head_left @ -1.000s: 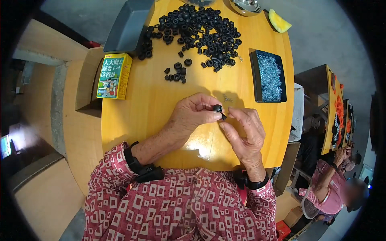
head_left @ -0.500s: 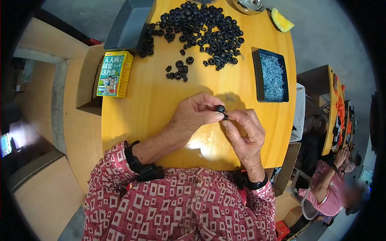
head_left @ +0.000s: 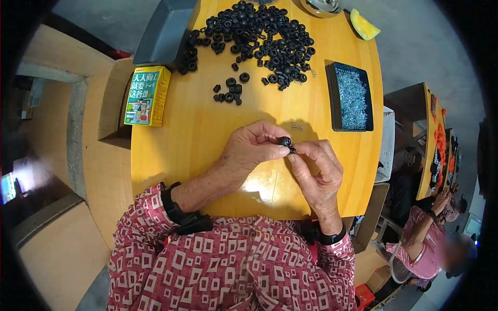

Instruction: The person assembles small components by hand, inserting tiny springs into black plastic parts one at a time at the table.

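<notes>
My left hand (head_left: 254, 145) pinches a small round black cord-lock body (head_left: 284, 141) between thumb and fingers, over the near half of the table. Close against it, the thumb and forefinger of my right hand (head_left: 319, 171) grip a smaller black plastic piece (head_left: 292, 150), mostly hidden by the fingertips. Just beyond my hands lie a few tiny metal springs (head_left: 296, 125). A small group of black cord-lock parts (head_left: 229, 97) rests farther off to the left, and a large heap of similar parts (head_left: 259, 41) covers the far part of the table.
At the right edge stands a black tray (head_left: 336, 122) full of small silvery springs (head_left: 353, 98). A grey bin (head_left: 163, 31) and a yellow-green drink carton (head_left: 148, 96) are on the left. Metal bowls (head_left: 320, 7) and a melon wedge (head_left: 364, 26) sit far right. Another person (head_left: 423, 243) works beyond, right.
Both hands stay in nearly the same place, still pinching the black parts. The right fingers have shifted very slightly; the view has moved a little.
</notes>
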{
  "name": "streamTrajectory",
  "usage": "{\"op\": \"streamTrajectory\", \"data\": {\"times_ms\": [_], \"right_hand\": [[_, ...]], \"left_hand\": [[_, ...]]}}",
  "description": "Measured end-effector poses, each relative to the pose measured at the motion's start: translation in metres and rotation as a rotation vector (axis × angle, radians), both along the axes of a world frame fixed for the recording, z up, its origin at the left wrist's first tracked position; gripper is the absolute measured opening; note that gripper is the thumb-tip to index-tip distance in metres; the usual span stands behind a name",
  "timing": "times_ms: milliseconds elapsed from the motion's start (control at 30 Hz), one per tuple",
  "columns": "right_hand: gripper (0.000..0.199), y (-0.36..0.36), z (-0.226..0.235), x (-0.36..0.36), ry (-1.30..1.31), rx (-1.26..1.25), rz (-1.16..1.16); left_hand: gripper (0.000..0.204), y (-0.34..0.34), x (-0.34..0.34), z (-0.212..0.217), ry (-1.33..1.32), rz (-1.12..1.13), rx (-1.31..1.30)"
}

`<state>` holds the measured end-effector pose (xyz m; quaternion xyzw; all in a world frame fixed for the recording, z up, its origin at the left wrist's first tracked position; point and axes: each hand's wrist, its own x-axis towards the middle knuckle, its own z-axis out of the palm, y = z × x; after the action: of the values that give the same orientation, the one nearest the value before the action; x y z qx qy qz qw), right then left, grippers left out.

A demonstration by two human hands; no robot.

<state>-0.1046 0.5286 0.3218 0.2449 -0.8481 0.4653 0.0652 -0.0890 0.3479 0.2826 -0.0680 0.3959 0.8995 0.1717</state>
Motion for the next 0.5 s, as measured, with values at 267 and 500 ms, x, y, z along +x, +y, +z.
{"op": "streamTrajectory", "data": {"times_ms": [267,500], "right_hand": [[0.021,0.0003,0.0008,0.0009,0.044,0.008,-0.011],[0.022,0.0047,-0.0016,0.0012,-0.038,-0.035,-0.01]], "left_hand": [[0.022,0.0015,-0.0001,-0.0011,0.005,-0.024,-0.002],[0.021,0.002,0.0001,-0.0016,-0.004,-0.033,0.019]]}}
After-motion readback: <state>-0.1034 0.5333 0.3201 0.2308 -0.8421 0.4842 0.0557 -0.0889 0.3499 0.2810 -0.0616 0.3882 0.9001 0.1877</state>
